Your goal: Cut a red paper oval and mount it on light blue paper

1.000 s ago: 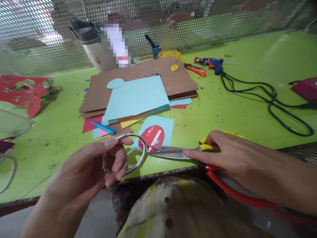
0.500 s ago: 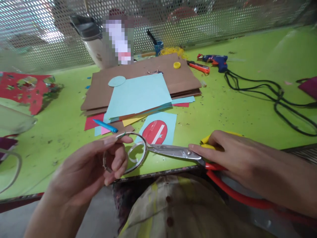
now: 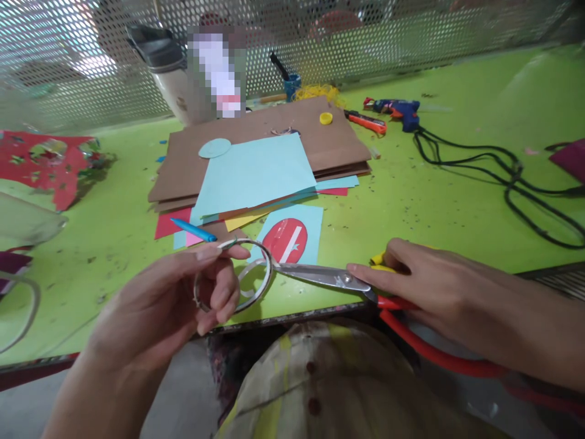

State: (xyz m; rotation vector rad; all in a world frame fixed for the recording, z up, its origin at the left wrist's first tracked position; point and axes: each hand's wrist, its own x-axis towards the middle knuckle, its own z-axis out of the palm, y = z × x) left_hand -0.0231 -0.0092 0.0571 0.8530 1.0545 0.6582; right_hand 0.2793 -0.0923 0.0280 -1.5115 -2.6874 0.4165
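Note:
My left hand (image 3: 214, 277) pinches a thin round hoop (image 3: 269, 274) with a pale strip curling inside it, above the table's front edge. Red-handled scissors (image 3: 329, 277) are in my right hand (image 3: 439, 286), their blade tips at the hoop's right side. The blades look nearly closed; whether something lies between them I cannot tell. Just behind the hoop, a red disc (image 3: 284, 239) with a white bar and a small star lies on a light blue paper square (image 3: 314, 228). A blue pen (image 3: 194, 230) rests close behind my left fingers.
Brown cardboard sheets (image 3: 338, 137) and light blue paper (image 3: 260, 174) are stacked mid-table. Behind them are a bottle (image 3: 167, 73), a yellow cap (image 3: 326, 118), an orange cutter (image 3: 365, 122) and a blue glue gun (image 3: 397, 111) with a looping black cord (image 3: 484, 161). Red cut-out paper (image 3: 46, 164) lies left.
The hoop and my left hand have shifted slightly right and up. The scissors stay at the hoop's right side, their blades slightly higher in view.

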